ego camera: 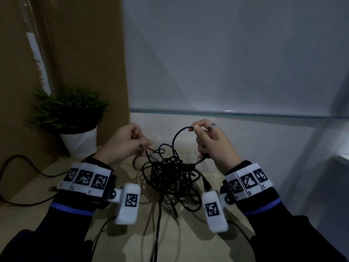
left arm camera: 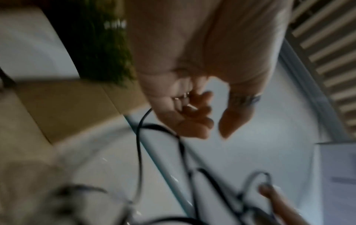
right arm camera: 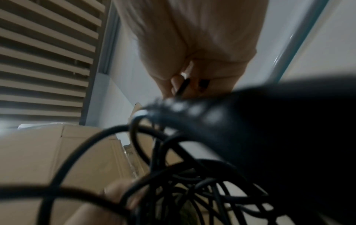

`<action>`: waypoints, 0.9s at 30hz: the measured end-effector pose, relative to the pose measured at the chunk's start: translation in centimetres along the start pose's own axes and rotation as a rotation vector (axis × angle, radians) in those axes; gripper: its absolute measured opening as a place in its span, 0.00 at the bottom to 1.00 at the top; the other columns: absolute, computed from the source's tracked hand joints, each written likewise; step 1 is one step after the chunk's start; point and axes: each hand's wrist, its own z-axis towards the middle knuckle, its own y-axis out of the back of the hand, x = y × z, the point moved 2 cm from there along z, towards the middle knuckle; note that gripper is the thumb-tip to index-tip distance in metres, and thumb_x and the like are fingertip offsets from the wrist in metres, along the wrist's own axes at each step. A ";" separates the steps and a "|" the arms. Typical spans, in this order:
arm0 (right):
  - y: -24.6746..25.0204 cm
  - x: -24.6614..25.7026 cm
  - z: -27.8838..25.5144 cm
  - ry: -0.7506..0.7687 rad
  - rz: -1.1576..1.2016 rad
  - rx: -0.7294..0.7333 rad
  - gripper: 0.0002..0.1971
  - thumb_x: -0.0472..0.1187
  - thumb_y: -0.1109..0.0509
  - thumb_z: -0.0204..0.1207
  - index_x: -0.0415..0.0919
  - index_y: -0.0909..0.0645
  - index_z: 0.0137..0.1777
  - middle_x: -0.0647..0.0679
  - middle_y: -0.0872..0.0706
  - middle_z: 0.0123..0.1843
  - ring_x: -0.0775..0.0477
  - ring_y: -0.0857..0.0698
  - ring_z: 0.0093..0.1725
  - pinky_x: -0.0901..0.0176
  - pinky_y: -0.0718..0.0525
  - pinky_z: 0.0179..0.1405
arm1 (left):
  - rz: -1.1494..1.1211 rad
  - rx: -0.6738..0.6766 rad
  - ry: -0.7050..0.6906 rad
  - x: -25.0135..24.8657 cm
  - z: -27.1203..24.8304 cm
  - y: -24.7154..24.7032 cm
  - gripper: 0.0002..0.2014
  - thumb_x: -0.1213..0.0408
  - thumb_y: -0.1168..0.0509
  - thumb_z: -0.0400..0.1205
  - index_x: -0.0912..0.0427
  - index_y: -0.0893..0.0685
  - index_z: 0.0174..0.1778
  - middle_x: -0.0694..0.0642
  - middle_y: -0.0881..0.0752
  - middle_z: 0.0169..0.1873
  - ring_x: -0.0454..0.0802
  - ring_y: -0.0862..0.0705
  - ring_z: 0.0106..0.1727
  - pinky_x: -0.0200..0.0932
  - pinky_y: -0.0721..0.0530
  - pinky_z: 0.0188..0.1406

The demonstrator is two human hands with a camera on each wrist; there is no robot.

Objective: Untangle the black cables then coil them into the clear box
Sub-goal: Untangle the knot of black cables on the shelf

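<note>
A knot of black cables [ego camera: 170, 171] hangs between my two hands, its lower loops and loose ends trailing onto the pale wooden table [ego camera: 47, 214]. My left hand [ego camera: 143, 146] pinches one thin strand at the left of the knot; the blurred left wrist view shows that hand [left arm camera: 192, 114] curled with a cable [left arm camera: 138, 144] dropping from it. My right hand [ego camera: 194, 129] pinches the top of a raised loop, and its lower fingers [ego camera: 203, 157] hold the same cable. In the right wrist view this hand [right arm camera: 185, 86] grips a strand above the tangle [right arm camera: 183, 182]. A clear, green-edged rim [ego camera: 226, 112] runs behind the hands; I cannot tell whether it is the box.
A green plant in a white pot [ego camera: 79, 142] stands at the left, close to my left hand, before a brown panel [ego camera: 85, 53]. Another black cable [ego camera: 18, 167] curves over the table's left side. A black plug [ego camera: 206, 183] dangles by my right wrist.
</note>
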 end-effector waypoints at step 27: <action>-0.5 1.0 -0.1 0.012 0.621 0.091 0.04 0.36 0.36 0.73 0.45 0.26 0.45 0.53 0.23 0.35 0.59 0.26 0.30 0.64 0.18 0.35 | 0.472 0.717 -0.030 0.5 -2.7 -5.4 0.16 0.49 0.26 0.70 0.33 0.15 0.54 0.47 0.31 0.21 0.45 0.32 0.26 0.34 0.37 0.28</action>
